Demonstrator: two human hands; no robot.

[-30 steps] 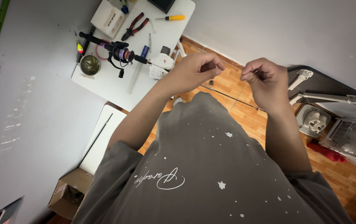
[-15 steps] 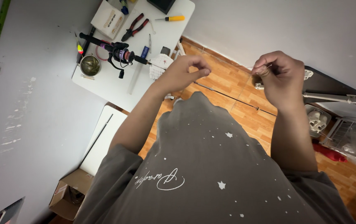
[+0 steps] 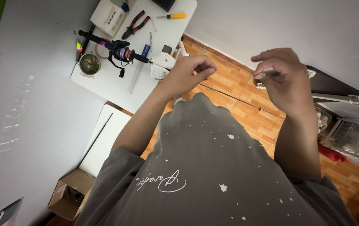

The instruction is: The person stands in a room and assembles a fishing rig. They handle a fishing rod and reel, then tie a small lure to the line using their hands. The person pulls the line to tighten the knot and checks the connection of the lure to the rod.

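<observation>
Both of my hands are raised in front of my grey, white-speckled shirt (image 3: 213, 167). My left hand (image 3: 187, 75) has thumb and fingertips pinched together; whatever is between them is too fine to make out. My right hand (image 3: 282, 77) is held well apart from it, to the right, and pinches a small dark piece (image 3: 271, 74) at its fingertips. A thin rod (image 3: 229, 95) lies on the wooden floor below and between the hands.
A white table (image 3: 116, 79) at upper left carries a fishing reel on a rod butt (image 3: 118, 50), red pliers (image 3: 135, 25), a yellow-handled screwdriver (image 3: 173, 16), a small box (image 3: 107, 16) and a metal cup (image 3: 89, 63). A cardboard box (image 3: 68, 194) is lower left, a wire basket (image 3: 353, 140) at right.
My hands, close together a second ago, have drawn apart: the right hand has moved to the right, the left has stayed near the table's edge.
</observation>
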